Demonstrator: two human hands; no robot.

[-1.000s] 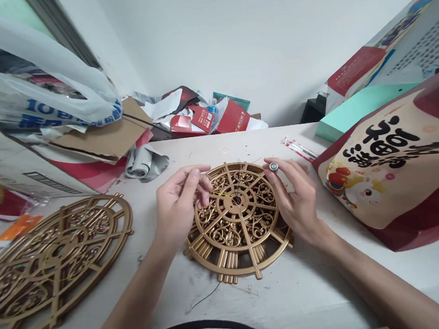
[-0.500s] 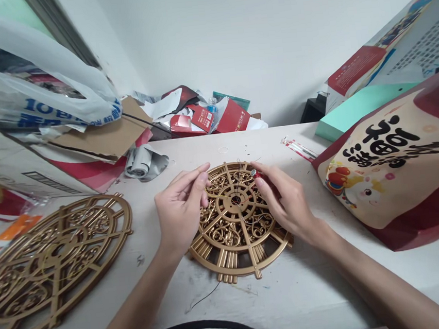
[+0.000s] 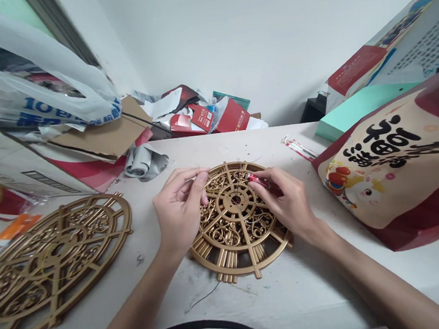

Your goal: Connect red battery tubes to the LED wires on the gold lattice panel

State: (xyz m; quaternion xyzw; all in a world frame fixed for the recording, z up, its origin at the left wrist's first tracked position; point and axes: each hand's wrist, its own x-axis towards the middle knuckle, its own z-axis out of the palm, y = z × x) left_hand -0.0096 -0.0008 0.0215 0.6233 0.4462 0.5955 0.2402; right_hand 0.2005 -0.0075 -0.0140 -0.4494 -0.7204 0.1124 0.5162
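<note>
A round golden openwork disc (image 3: 233,243), with scrolls and spokes like an ornate clock face, lies flat on the table in front of me. At its left rim, my left hand (image 3: 184,199) is closed, thumb and forefinger pinching what looks like a fine yellowish thread. Over the right rim, my right hand (image 3: 284,194) grips a small red cylinder (image 3: 255,179) with a silvery end pointing toward the disc's middle. Thin dark strands (image 3: 236,176) run across the disc's centre, and a black strand (image 3: 206,295) trails from its near edge.
A second golden disc (image 3: 52,263) lies at the left. Behind it are a carton (image 3: 17,163) and a white plastic bag (image 3: 81,103). Red boxes (image 3: 232,115) and papers are heaped at the back. A red and beige bag (image 3: 394,168) stands right. A black cable (image 3: 204,325) crosses the front.
The red cylinder has turned in my right hand, so more of its side shows and its silvery end lies farther left. My left hand has shifted slightly left. The disc has stayed still.
</note>
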